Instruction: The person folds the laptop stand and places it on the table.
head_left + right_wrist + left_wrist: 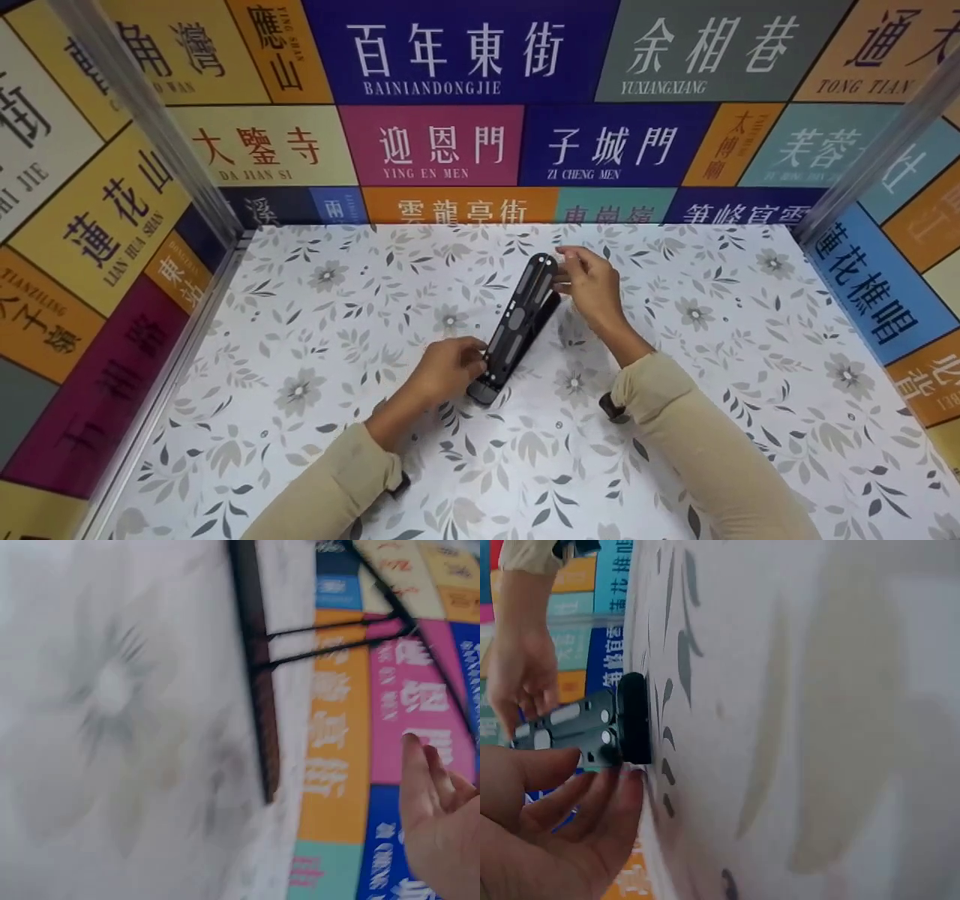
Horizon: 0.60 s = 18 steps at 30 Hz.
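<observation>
In the middle of the head view, a black folding stand (517, 319) is being held tilted on a white tabletop (540, 487) patterned with grey flowers and leaves. It is being shown part-way unfolded, its slotted upper panel raised over the lower part in a narrow wedge. In the right wrist view, the two parts are being joined by thin rods (330, 649).

The lower end, just below the middle of the frame, is being pinched along its left edge by the left hand (450, 366), its thumb and fingers curled. Beside the upper end, the right hand (596, 289) is being held with fingers partly extended; whether the stand is being pinched by it cannot be told.

Both forearms are being covered by beige sleeves (712, 442), with a dark wrist device (615, 407) being worn at the right cuff. Across the top, the background is being filled by coloured sign panels (465, 49) bearing Chinese characters.
</observation>
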Motion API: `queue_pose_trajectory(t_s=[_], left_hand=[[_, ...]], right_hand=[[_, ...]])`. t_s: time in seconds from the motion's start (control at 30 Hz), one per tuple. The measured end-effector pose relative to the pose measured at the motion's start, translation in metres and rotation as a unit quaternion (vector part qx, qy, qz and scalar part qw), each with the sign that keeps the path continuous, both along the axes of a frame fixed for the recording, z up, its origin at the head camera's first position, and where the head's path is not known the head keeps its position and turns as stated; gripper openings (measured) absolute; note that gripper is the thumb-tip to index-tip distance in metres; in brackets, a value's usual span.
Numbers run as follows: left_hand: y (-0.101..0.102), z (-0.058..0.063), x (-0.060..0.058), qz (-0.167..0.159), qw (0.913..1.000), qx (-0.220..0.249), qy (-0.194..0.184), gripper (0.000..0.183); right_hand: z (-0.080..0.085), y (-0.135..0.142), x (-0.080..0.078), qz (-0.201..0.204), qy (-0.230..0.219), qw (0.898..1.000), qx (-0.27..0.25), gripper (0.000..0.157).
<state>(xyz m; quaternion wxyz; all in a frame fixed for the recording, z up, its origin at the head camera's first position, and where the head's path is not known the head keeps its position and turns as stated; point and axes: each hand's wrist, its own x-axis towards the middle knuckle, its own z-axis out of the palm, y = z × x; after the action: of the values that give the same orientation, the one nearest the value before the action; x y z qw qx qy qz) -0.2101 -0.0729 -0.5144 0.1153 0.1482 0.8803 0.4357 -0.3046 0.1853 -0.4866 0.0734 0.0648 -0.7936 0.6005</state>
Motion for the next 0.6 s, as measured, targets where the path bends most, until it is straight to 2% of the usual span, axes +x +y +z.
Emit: queue_pose_trajectory(t_s=[0.07, 0.13, 0.2, 0.27, 0.37, 0.47, 0.53, 0.6], left_hand=[[0.002, 0.006, 0.009, -0.009, 0.9990, -0.038, 0.023, 0.026], [0.005, 0.010, 0.019, -0.007, 0.9964, -0.078, 0.034, 0.021], [0.009, 0.011, 0.028, 0.011, 0.9891, -0.136, 0.055, 0.018], [0.014, 0.012, 0.038, 0.038, 0.9769, -0.198, 0.069, 0.020], [0.024, 0.012, 0.050, 0.069, 0.9508, -0.293, 0.073, 0.031], [0.032, 0.010, 0.056, 0.082, 0.9319, -0.347, 0.068, 0.036], [0.035, 0.009, 0.056, 0.087, 0.9249, -0.364, 0.066, 0.034], [0.037, 0.008, 0.054, 0.092, 0.9217, -0.371, 0.067, 0.030]], right_hand=[[-0.007, 0.007, -0.005, 0.021, -0.006, 0.998, 0.059, 0.035], [-0.014, 0.013, -0.009, 0.055, 0.005, 0.987, 0.149, 0.035], [-0.019, 0.018, -0.014, 0.092, 0.019, 0.965, 0.246, 0.039], [-0.022, 0.021, -0.017, 0.135, 0.023, 0.940, 0.311, 0.046], [-0.023, 0.023, -0.020, 0.198, -0.009, 0.914, 0.353, 0.054], [-0.023, 0.023, -0.021, 0.227, -0.042, 0.898, 0.375, 0.059], [-0.023, 0.022, -0.022, 0.224, -0.059, 0.891, 0.391, 0.061], [-0.023, 0.021, -0.024, 0.216, -0.068, 0.883, 0.411, 0.060]])
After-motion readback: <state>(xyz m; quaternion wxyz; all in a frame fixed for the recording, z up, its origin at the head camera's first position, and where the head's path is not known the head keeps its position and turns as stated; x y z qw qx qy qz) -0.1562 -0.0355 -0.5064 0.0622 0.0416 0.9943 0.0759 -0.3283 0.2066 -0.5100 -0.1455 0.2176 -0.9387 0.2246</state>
